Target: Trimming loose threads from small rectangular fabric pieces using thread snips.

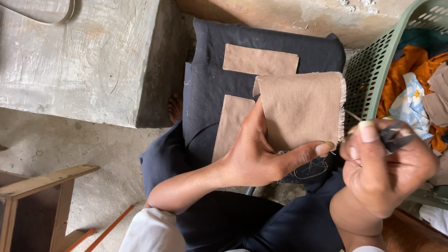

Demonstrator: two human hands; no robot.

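Note:
My left hand holds a tan square of fabric with a frayed right edge, thumb pinching its lower corner. My right hand is closed on small dark snips, just to the right of the fabric's frayed edge, with a thin thread or needle showing above its thumb. Two more tan fabric pieces lie flat on a dark navy cloth spread over my lap. Loose threads hang below the held piece.
A green plastic basket at the right holds orange, patterned and tan fabric scraps. A grey concrete block stands at the upper left. A wooden frame and an orange rod sit on the concrete floor at the lower left. A bare foot shows beside the block.

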